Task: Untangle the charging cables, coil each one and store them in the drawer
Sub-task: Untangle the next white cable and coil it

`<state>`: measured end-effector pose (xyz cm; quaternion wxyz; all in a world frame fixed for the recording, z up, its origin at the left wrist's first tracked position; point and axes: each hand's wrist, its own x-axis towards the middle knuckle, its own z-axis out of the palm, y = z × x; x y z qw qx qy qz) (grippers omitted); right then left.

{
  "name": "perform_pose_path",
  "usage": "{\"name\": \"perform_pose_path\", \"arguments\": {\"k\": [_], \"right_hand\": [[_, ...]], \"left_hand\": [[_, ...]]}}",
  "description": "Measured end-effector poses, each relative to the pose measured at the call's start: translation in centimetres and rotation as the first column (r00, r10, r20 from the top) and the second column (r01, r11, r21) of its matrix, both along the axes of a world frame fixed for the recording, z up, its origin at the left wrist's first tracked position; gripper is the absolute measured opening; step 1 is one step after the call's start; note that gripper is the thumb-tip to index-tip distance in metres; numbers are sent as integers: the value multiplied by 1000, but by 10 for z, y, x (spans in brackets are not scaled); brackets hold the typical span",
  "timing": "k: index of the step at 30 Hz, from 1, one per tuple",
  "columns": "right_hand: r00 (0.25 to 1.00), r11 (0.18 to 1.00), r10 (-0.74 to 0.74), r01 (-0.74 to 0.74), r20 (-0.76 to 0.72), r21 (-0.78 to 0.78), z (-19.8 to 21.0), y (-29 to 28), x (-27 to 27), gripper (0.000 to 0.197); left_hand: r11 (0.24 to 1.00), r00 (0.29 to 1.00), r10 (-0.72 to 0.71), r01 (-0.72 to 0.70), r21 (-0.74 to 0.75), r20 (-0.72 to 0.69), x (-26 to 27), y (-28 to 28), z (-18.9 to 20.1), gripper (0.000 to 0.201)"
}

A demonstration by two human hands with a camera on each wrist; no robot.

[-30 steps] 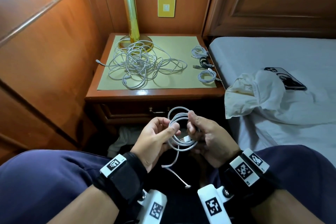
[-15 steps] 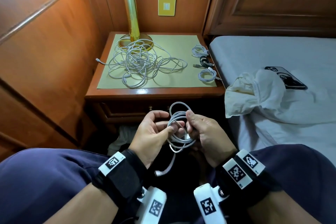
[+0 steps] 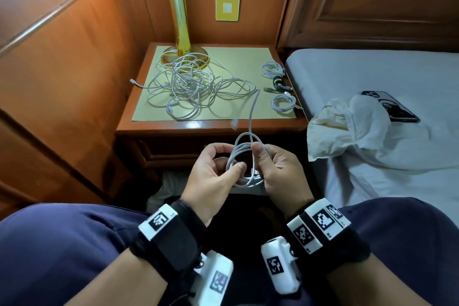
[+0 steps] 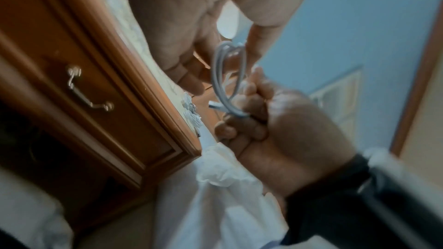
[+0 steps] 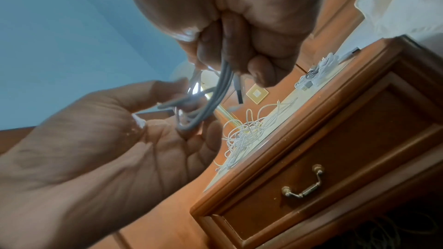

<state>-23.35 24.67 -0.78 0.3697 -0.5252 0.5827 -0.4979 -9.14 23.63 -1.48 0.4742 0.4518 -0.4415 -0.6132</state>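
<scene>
My right hand [image 3: 273, 169] clamps the thin white charging cable's coil [image 3: 244, 156] above my lap; my left hand [image 3: 213, 171] pinches its side, seemingly. Next, wrap the loose tail [image 3: 252, 112], then open the drawer [image 5: 335, 158].

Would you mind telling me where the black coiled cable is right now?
In the head view, the black coiled cable lies near the right edge of the nightstand, between two white coiled cables and right of the tangled pile.
</scene>
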Motion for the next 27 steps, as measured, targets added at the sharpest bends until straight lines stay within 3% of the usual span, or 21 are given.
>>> {"name": "perform_pose_path", "arguments": {"k": [2, 4, 6, 8, 9, 11, 12, 14, 15, 16, 19, 23, 24, 25, 27], "right_hand": [[999, 999, -4, 2, -39, -33, 0, 1, -2, 42], [993, 995, -57, 49, -104, -84, 0, -1, -6, 47], [980, 986, -133, 116, -150, -118, 2, -5, -15, 48], [972, 979, -179, 160, -155, -129, 6, -9, -24, 45], [969, 976, -192, 172, -158, -132, 8, -11, -28, 44], [963, 971, -209, 184, -171, -152, 9, -16, -34, 47], [961, 969, -213, 185, -177, -163, 9, -17, -36, 48], [962, 969, -201, 168, -184, -181, 10, -17, -36, 48], [963, 970, -190, 154, -190, -189, 10, -16, -34, 47], [964, 971, -180, 142, -197, -194, 10, -14, -32, 46], [959, 968, -170, 119, -228, -222, 10, -12, -29, 46], [943, 952, -202, 126, -264, -280, 8, -10, -24, 41], [941, 949, -210, 132, -265, -285, 8, -9, -23, 39], [941, 948, -222, 147, -256, -284, 7, -9, -24, 39], [940, 941, -260, 194, -222, -278, 7, -10, -31, 41]], "left_hand": [[992, 976, 64, -39, -121, 209, 4, 0, -7, 27], [984, 938, 129, -80, -162, 321, 10, -5, -7, 27], [989, 966, 138, -125, -72, 219, 13, -10, -2, 21], [993, 995, 87, -83, 82, -47, 17, -14, 9, 19], [994, 992, 58, -47, 97, -116, 21, -16, 14, 19], [1000, 999, -30, 30, 5, -24, 30, -22, 22, 13], [994, 989, -66, 77, -82, 133, 35, -26, 25, 7], [952, 869, -37, 181, -246, 494, 44, -31, 27, 20], [930, 796, 12, 213, -298, 605, 47, -33, 27, 32], [920, 751, 60, 214, -328, 658, 50, -35, 27, 42], [930, 705, 114, 172, -325, 700, 56, -39, 27, 61], [960, 431, 103, 192, -203, 897, 56, -39, 37, 75], [963, 423, 80, 200, -179, 903, 55, -38, 37, 76], [966, 494, 45, 199, -163, 869, 54, -38, 36, 73], [984, 782, -66, 153, -90, 620, 55, -39, 31, 61]]}}
